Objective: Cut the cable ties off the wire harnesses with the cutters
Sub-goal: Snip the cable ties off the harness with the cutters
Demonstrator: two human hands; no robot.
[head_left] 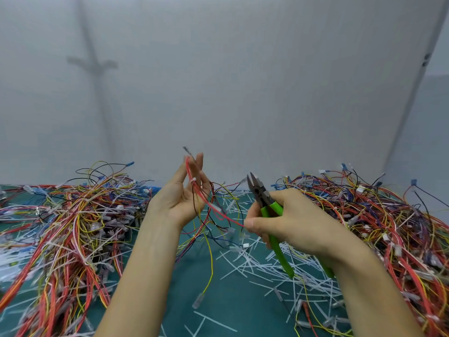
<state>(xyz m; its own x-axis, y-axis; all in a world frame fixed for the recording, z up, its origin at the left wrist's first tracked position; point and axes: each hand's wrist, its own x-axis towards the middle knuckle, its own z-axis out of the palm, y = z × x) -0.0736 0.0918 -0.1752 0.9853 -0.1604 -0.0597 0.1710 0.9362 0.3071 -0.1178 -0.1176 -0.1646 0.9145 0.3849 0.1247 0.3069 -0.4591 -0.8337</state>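
We think this is a workshop where people work on wires. We see a green work mat [233, 305] down low. One big left heap of wires [73, 227] and a right heap of wires [388, 215] lie on it. Little white cut ties [243, 266] are scattered on the mat. Green-handled cutters [277, 207] are here too. Plain white walls [243, 81] stand behind.

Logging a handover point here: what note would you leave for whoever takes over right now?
Left hand: holds one harness raised, a white cable tie on it uncut.
Right hand: grips the green cutters, jaws slightly open, tips up, short of the tie.
Done: many cut ties litter the mat.
Left: cut this tie; harness piles on both sides, unclear which is finished.
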